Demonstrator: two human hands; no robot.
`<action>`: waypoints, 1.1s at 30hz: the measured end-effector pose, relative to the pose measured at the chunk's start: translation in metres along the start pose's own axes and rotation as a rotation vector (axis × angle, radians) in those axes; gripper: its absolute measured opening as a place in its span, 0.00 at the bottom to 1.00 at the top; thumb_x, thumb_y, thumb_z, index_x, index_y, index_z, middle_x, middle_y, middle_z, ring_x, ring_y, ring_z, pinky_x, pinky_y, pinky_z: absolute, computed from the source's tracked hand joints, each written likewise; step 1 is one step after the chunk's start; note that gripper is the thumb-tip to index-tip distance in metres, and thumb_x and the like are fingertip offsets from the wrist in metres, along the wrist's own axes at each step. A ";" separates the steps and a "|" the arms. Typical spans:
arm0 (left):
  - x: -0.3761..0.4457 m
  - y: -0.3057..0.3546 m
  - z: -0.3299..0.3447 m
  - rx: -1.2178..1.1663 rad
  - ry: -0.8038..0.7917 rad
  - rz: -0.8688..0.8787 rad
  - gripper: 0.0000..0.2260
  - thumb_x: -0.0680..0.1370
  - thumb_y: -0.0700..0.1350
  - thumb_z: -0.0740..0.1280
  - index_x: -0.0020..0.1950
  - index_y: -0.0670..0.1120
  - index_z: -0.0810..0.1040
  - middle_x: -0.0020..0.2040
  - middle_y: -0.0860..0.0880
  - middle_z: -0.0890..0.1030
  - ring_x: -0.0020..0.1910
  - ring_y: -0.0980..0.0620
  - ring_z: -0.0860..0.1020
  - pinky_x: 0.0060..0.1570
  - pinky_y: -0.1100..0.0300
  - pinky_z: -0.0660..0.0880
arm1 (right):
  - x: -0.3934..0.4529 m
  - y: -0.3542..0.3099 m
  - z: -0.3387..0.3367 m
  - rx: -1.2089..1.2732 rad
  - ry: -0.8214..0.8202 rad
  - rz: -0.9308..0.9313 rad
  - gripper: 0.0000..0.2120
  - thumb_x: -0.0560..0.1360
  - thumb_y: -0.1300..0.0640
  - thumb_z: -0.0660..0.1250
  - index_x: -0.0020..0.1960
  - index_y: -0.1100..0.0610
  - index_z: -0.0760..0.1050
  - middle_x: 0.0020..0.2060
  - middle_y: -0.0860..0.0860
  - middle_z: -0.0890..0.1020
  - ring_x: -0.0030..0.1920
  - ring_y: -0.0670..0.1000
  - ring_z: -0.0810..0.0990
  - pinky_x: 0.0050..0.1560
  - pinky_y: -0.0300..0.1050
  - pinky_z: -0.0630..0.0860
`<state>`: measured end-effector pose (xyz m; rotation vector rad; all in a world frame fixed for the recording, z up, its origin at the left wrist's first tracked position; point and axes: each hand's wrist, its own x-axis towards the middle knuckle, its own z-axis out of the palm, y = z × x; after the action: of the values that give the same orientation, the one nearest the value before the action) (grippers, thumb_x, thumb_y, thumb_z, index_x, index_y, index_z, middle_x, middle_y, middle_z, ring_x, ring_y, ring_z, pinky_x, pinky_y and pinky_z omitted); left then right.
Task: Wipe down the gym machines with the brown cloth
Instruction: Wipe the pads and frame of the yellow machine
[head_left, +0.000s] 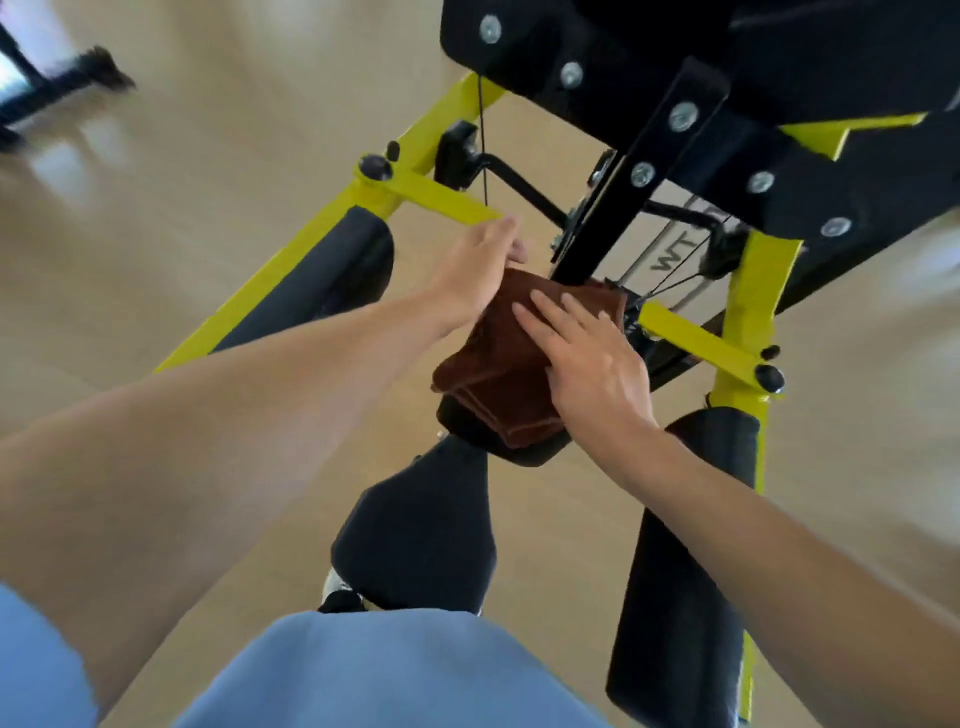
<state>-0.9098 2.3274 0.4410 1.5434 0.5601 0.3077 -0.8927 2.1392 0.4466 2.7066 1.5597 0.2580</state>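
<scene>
A folded brown cloth lies on a small black pad of a yellow and black gym machine, against its black centre post. My right hand rests flat on the cloth with the fingers spread. My left hand grips the cloth's far left edge, its fingertips hidden behind the fabric.
Black padded rollers stand at the left and right of the machine, and a black seat is just below the cloth. A black cable hangs from above. Pale wooden floor surrounds it; another dark machine base lies far left.
</scene>
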 end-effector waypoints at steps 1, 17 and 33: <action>0.004 0.007 0.011 0.071 -0.035 0.037 0.20 0.78 0.63 0.56 0.38 0.53 0.78 0.41 0.48 0.82 0.48 0.43 0.80 0.60 0.44 0.74 | -0.016 0.005 0.002 0.108 0.073 0.121 0.32 0.78 0.62 0.67 0.79 0.46 0.65 0.78 0.47 0.68 0.80 0.56 0.61 0.76 0.62 0.64; 0.007 0.006 0.043 0.737 -0.334 0.071 0.25 0.83 0.62 0.46 0.62 0.49 0.75 0.61 0.48 0.79 0.62 0.46 0.74 0.58 0.51 0.67 | -0.068 -0.001 0.037 1.006 0.213 0.852 0.28 0.85 0.52 0.59 0.81 0.39 0.54 0.76 0.43 0.70 0.75 0.48 0.69 0.75 0.51 0.69; 0.017 -0.005 0.044 0.366 0.126 -0.048 0.19 0.84 0.53 0.51 0.62 0.44 0.75 0.57 0.45 0.79 0.59 0.44 0.76 0.55 0.51 0.69 | 0.046 0.052 -0.019 0.692 -0.361 0.368 0.18 0.83 0.38 0.58 0.57 0.47 0.81 0.49 0.48 0.85 0.52 0.53 0.82 0.56 0.54 0.77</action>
<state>-0.8732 2.2989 0.4310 1.8675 0.7842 0.2772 -0.8281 2.1508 0.4761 3.2500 1.1884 -0.8874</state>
